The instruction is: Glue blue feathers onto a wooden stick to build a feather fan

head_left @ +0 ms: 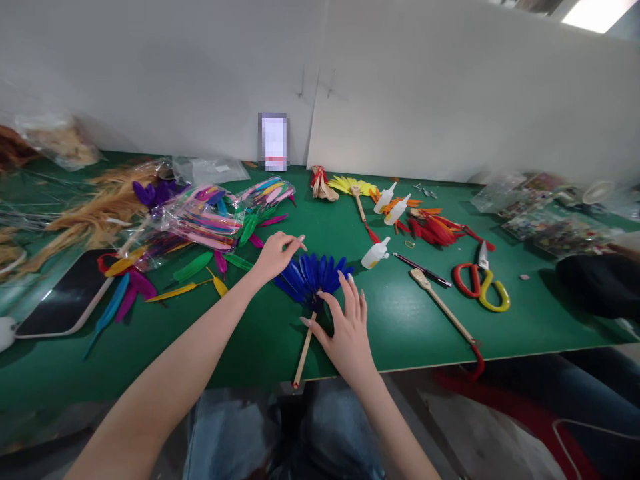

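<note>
A blue feather fan [315, 275] lies on the green table with its wooden stick [304, 353] pointing toward me. My right hand [347, 327] holds it down: the thumb crosses the stick, the index fingertip rests on the feathers' base, and the other fingers are spread over the right side. My left hand [276, 257] hovers at the fan's upper left, thumb and fingertips pinched together. Whatever may be between them is too small to make out. Right of the fan stands a small white glue bottle [375, 255], with a dark pen [423, 270] beside it.
Loose feathers [194, 267], bagged feathers [200, 220] and a phone [65, 293] lie left. Behind are a yellow feather fan [353, 185], two more glue bottles [397, 211] and red feathers [435, 228]. Scissors [483, 283] and a carved wooden stick [445, 307] lie right. Another phone [274, 141] leans upright.
</note>
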Tool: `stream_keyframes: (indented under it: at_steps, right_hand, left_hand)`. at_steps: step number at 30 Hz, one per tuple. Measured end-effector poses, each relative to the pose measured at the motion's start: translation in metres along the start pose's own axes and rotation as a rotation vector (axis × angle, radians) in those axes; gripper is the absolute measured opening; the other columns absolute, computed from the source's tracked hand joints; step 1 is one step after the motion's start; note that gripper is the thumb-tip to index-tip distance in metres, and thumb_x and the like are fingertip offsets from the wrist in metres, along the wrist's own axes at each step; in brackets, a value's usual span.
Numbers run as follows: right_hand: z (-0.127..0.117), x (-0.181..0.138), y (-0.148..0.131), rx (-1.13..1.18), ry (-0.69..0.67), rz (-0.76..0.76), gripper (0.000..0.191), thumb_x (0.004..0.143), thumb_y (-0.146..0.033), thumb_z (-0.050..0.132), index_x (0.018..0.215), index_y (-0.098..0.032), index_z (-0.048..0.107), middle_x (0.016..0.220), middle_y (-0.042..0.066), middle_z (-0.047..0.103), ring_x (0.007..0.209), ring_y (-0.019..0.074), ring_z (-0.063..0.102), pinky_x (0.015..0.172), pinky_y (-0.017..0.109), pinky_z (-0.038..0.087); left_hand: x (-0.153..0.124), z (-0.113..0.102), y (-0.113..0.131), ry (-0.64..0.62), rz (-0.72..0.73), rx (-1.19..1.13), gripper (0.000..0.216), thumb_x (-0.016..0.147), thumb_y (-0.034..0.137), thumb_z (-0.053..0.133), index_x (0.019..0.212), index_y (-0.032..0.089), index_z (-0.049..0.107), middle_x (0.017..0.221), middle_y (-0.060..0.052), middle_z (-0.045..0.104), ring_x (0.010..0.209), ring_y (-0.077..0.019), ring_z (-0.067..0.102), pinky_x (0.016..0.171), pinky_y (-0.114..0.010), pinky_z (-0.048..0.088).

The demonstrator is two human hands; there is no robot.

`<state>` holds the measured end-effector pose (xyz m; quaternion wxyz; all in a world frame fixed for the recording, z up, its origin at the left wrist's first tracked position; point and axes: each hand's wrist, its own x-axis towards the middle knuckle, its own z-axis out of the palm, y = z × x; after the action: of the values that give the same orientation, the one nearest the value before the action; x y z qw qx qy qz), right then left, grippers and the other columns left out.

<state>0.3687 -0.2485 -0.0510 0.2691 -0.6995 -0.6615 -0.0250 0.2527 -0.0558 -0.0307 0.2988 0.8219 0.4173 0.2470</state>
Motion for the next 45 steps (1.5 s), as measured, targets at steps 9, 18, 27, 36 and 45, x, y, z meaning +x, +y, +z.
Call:
stream_keyframes:
  at_steps: [9, 18, 27, 36, 45]
  right_hand:
    - [-0.0002, -0.0003, 0.0001, -0.005, 0.009, -0.005, 0.041, 0.087, -0.048, 0.053, 0.116, -0.020, 0.054, 0.149, 0.017, 0.027, 0.140, 0.0335, 0.018, 0.105, 0.061, 0.026]
    - [-0.0001, -0.0005, -0.0002, -0.012, 0.011, -0.001, 0.040, 0.087, -0.049, 0.052, 0.115, -0.020, 0.055, 0.149, 0.016, 0.028, 0.140, 0.0337, 0.019, 0.105, 0.061, 0.027]
    - [0.0000, -0.0003, 0.0003, -0.008, 0.008, -0.005, 0.041, 0.087, -0.049, 0.053, 0.116, -0.020, 0.055, 0.149, 0.016, 0.027, 0.140, 0.0336, 0.019, 0.105, 0.061, 0.026]
    - [-0.0004, -0.0003, 0.0000, -0.002, -0.001, -0.001, 0.041, 0.087, -0.049, 0.052, 0.116, -0.019, 0.055, 0.149, 0.017, 0.027, 0.140, 0.0336, 0.018, 0.106, 0.061, 0.026]
    - [-0.0006, -0.0002, -0.0002, 0.004, -0.001, 0.006, 0.042, 0.087, -0.049, 0.054, 0.116, -0.019, 0.056, 0.149, 0.016, 0.027, 0.140, 0.0333, 0.019, 0.106, 0.060, 0.025]
  left_hand:
    - [-0.0011, -0.0054, -0.0015, 0.019, -0.037, -0.002, 0.040, 0.095, 0.038, 0.038, 0.086, 0.021, 0.073, 0.074, -0.003, 0.056, 0.079, -0.0192, 0.055, 0.075, -0.031, 0.041]
    - [-0.0007, -0.0032, -0.0079, -0.058, -0.017, 0.070, 0.028, 0.085, 0.041, 0.057, 0.082, 0.020, 0.074, 0.078, -0.006, 0.059, 0.081, -0.0219, 0.055, 0.077, -0.034, 0.041]
    - [-0.0033, -0.0031, -0.0037, -0.064, -0.021, 0.100, 0.027, 0.077, 0.046, 0.067, 0.074, 0.020, 0.074, 0.079, -0.005, 0.052, 0.081, -0.0220, 0.054, 0.076, -0.035, 0.041]
    - [-0.0022, -0.0034, -0.0047, -0.053, -0.023, 0.077, 0.024, 0.076, 0.042, 0.069, 0.069, 0.019, 0.072, 0.076, -0.003, 0.049, 0.076, -0.0199, 0.053, 0.076, -0.034, 0.041]
    - [-0.0033, -0.0080, -0.0021, -0.091, -0.048, 0.084, 0.026, 0.076, 0.043, 0.069, 0.069, 0.017, 0.071, 0.079, -0.004, 0.051, 0.082, -0.0221, 0.053, 0.079, -0.035, 0.040]
